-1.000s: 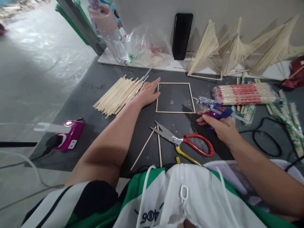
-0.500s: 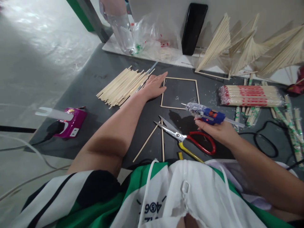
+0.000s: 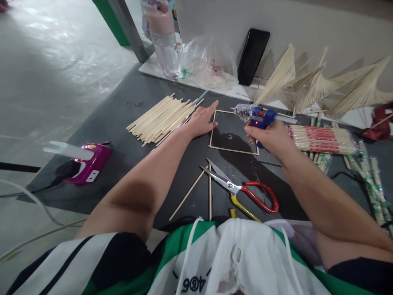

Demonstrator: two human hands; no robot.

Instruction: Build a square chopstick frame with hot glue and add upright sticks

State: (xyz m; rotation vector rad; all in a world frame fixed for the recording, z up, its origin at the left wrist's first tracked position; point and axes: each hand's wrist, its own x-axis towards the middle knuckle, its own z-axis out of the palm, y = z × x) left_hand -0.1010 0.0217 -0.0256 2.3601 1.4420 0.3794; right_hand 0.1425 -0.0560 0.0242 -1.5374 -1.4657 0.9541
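Across the dark table (image 3: 113,106), both hands are busy around one small square of thin wood! That stick frame (image 3: 233,150) lies flat in front of the person, its far right corner hidden behind the right hand's tool. On its left side rests the left hand (image 3: 200,121), palm down and gripping nothing, index finger stretched past the far left corner, thumb out at the near side of it. Looks like a steadying pose, a light brace against sliding, though whether the thumb truly presses the wood I cannot tell.

Over to the right hand (image 3: 268,135), and it's wrapped snugly around the handle of a blue glue gun (image 3: 262,117), fingers curled in, gun lying nearly level. That grip seems chosen to keep skin well behind the tip, which points left, above or just beside the frame's far edge; contact is too fine to call.

Left of the action, a pile of sticks (image 3: 162,119) sits beside the left wrist, probably there for easy reach. Nearer the body, scissors (image 3: 231,186) lie with blades parted across two loose sticks (image 3: 210,194), handles towards the right, handy for that side.
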